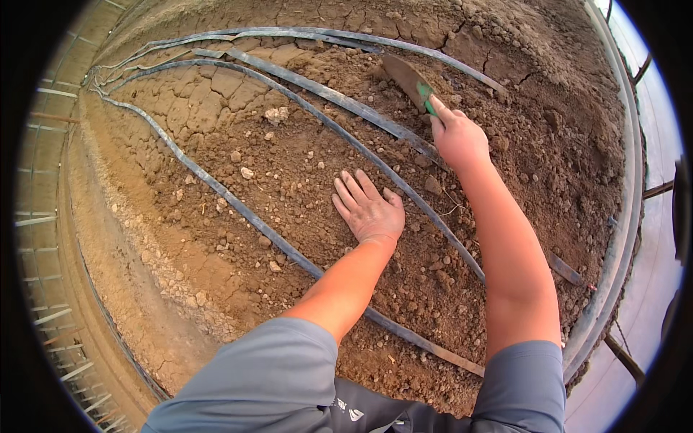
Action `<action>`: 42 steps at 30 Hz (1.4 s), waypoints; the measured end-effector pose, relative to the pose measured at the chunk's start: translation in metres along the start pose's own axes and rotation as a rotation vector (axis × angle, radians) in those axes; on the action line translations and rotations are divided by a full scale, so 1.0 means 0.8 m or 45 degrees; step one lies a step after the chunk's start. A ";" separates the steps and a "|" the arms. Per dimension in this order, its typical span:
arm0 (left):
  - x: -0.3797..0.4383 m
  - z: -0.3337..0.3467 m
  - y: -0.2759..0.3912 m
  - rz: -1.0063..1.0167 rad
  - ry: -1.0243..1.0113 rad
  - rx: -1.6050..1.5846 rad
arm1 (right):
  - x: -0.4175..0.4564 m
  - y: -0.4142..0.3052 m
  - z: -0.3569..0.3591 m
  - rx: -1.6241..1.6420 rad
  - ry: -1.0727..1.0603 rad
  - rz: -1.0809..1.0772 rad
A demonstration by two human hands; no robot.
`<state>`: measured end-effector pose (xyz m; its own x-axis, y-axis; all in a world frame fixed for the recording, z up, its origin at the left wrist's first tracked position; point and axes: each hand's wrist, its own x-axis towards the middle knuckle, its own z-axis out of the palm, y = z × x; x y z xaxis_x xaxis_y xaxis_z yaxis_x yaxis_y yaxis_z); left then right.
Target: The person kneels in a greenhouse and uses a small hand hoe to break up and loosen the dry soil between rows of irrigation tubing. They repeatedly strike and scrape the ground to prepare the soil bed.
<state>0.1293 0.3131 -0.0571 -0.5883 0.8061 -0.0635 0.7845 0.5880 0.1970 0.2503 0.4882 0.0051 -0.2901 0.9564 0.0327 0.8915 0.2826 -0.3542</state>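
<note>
My right hand (460, 135) grips the green handle of a garden trowel (406, 78). Its broad blade is coated with soil and lies against the loose brown earth at the far side. The lower edge of the blade merges with the dirt, so I cannot tell how deep it sits. Fingers spread, my left hand (373, 208) rests palm down on crumbly soil (292, 200). It lies between two flat drip irrigation tapes, just left of the middle tape (352, 140) and beyond the nearer tape (216, 187).
Another drip tape (319, 86) runs toward the trowel, and a farther one (400, 43) curves behind it. Pale stones (276, 115) dot the ground. A thick pipe (622, 135) borders the right side beside plastic sheeting (663, 108). A short tape piece (566, 269) lies near it.
</note>
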 end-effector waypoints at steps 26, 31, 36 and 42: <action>-0.006 0.026 0.008 -0.064 0.036 0.268 | -0.268 0.022 -0.087 1.665 0.098 0.950; -0.002 0.030 0.004 -0.089 0.037 0.352 | -0.464 0.087 -0.166 1.598 0.524 1.416; -0.001 0.032 0.003 -0.090 0.091 0.317 | -0.578 0.181 -0.187 1.271 0.641 1.791; -0.001 0.038 0.006 -0.094 0.067 0.309 | -0.523 0.270 -0.152 1.427 0.809 1.774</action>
<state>0.1396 0.3177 -0.0861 -0.6504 0.7594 -0.0167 0.7592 0.6491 -0.0469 0.6065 0.1580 0.0288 0.7232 0.3851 -0.5733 -0.3362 -0.5289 -0.7793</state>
